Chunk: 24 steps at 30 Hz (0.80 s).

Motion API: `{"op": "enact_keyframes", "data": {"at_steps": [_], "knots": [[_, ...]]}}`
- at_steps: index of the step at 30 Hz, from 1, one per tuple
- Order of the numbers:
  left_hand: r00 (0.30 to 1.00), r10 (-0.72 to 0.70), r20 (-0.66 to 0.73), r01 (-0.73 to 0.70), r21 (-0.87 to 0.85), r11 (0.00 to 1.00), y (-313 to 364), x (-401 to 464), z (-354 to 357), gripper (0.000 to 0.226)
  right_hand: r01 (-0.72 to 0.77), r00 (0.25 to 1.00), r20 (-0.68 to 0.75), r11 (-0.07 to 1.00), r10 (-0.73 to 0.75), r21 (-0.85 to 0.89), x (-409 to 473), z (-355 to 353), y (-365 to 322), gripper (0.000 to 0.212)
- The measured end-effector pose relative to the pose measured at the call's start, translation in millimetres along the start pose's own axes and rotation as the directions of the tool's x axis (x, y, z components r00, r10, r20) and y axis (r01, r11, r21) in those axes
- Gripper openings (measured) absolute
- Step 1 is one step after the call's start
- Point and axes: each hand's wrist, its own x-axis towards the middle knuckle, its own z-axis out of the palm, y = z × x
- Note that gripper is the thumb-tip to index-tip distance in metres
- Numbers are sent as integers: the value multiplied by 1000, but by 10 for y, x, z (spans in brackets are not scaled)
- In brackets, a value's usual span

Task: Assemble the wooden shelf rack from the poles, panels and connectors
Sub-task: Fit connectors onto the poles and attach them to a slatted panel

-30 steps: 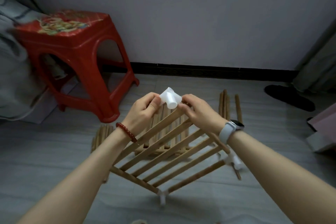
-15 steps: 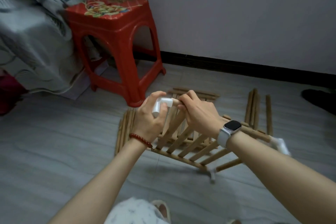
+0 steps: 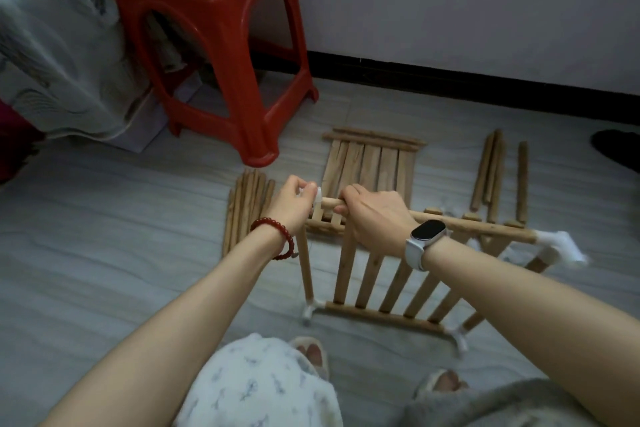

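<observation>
A slatted wooden shelf panel (image 3: pixel 391 284) stands tilted on the floor in front of me, with white plastic connectors at its lower corners (image 3: pixel 310 308) and at its far right corner (image 3: pixel 557 246). My right hand (image 3: pixel 374 218) grips the panel's top rail near its left end. My left hand (image 3: pixel 292 203) pinches a white connector (image 3: pixel 317 196) that sits at the left tip of that rail. A second slatted panel (image 3: pixel 370 163) lies flat on the floor behind.
A bundle of loose wooden poles (image 3: pixel 246 208) lies left of the panel, and several more poles (image 3: pixel 498 177) lie at the right. A red plastic stool (image 3: pixel 214 45) stands at the back left beside a grey cloth. My knees and slippers are below.
The panel has been turned from a diamond tilt so its top rail runs level. The white connector, earlier held above the corner, now sits at the rail's left end. My view dropped downward.
</observation>
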Motion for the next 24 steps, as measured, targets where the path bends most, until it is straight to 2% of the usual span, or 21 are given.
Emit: {"op": "enact_keyframes", "data": {"at_steps": [3, 6, 11, 13, 18, 24], "knots": [[992, -113, -52, 115, 44, 992, 57, 4, 39, 26, 23, 999, 28, 1000, -24, 21, -49, 7, 12, 33], [975, -221, -36, 222, 50, 974, 88, -45, 40, 26, 92, 993, 69, 996, -92, 10, -94, 21, 4, 37], [960, -279, 11, 274, 152, 950, 168, -176, 43, 19, 160, 983, 92, 987, -156, -35, -196, 34, 3, 38], [967, -254, 36, 245, 164, 956, 191, -221, 73, 22, 153, 985, 82, 988, -151, -24, -259, 50, 21, 40], [996, -66, 63, 46, 272, 961, 211, -268, 153, 24, 87, 996, 10, 996, -87, 9, -400, 137, 23, 43], [988, -29, 151, -35, 406, 913, 184, -355, 195, 29, 75, 997, 4, 997, -75, 19, -488, 192, 66, 46]]}}
